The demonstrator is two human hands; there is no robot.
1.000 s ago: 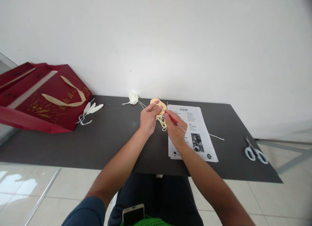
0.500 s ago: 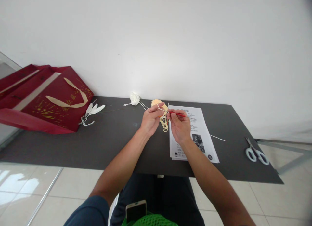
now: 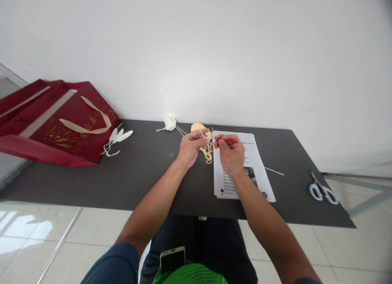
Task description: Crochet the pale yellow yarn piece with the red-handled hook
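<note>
My right hand (image 3: pixel 231 153) is closed around a crochet hook (image 3: pixel 228 140) with a red grip, its thin metal shaft pointing left toward my other hand. White yarn runs over the raised index finger of my left hand (image 3: pixel 190 147), whose thumb and fingers pinch a small piece of work, mostly hidden. The hook's tip is close to those fingers. Behind them lies a pale orange ball of yarn (image 3: pixel 198 127), with loose cream strands (image 3: pixel 208 154) hanging between my hands. Under my right hand are printed sheets (image 3: pixel 225 165) with text and a dark picture.
A white ball of yarn (image 3: pixel 170 122) sits near the wall. White leaf-shaped pieces (image 3: pixel 121 136) lie beside a red gift bag (image 3: pixel 82 141) at left. Scissors (image 3: pixel 321 190) rest near the right edge of the dark table (image 3: pixel 147 177). A phone (image 3: pixel 172 259) is at my lap.
My right hand has shifted slightly right, away from my left, and the hook now lies closer to level. The left hand keeps its pinch nearly in place.
</note>
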